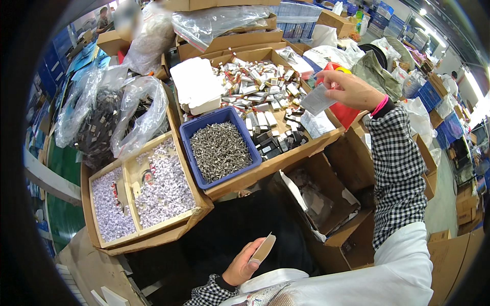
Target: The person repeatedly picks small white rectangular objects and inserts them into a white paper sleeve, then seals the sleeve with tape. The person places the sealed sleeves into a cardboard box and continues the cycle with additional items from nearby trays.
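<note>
My left hand (241, 268) is low in front of my body, closed on a small piece of cardboard (264, 248) with a brown face and a pale edge. I cannot tell whether it is a folded box or a flat card. Raised at the right, my right hand (352, 91) pinches a flat, greyish, bag-like sheet (317, 100) between thumb and fingers. It hangs over the front right of a carton (275, 166) full of small silvery and white blocks with red wires (258, 84). Below it lie white printed slips (317, 124); behind my fingers is a red bag (343, 115).
A blue bin (258, 159) of small metal parts stands left of centre. Beside it, a divided wooden tray (131, 196) holds tiny white pieces. Clear bags of black parts (97, 120) lie behind. An open carton (326, 191) stands below the table's right side.
</note>
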Available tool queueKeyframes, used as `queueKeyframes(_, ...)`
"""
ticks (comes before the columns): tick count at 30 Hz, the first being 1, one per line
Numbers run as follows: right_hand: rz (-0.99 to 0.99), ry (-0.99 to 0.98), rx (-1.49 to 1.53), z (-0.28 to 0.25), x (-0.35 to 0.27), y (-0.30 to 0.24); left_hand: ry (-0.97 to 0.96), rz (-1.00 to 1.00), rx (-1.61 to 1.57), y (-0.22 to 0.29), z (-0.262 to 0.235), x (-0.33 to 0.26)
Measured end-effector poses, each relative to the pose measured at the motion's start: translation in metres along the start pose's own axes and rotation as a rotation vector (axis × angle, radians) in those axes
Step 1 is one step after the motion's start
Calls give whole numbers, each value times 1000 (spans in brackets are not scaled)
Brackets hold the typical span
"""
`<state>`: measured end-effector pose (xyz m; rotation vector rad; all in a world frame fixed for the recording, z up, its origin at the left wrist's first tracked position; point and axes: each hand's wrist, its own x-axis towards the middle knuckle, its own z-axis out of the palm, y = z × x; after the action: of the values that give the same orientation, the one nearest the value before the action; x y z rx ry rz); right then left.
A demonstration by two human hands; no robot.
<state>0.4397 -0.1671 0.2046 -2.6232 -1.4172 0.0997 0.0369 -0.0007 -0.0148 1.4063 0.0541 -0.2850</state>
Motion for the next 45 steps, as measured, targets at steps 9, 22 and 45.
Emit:
queueKeyframes(9, 15, -159, 549, 48, 44, -26, -28, -34, -29, 2, -3, 2)
queueKeyframes(22, 167, -458, 198, 93, 113, -40, 3, 65, -59, 9, -6, -1)
queueKeyframes(45, -75, -540, 204, 73, 77, -67, -15, 115, -44, 4, -5, -10)
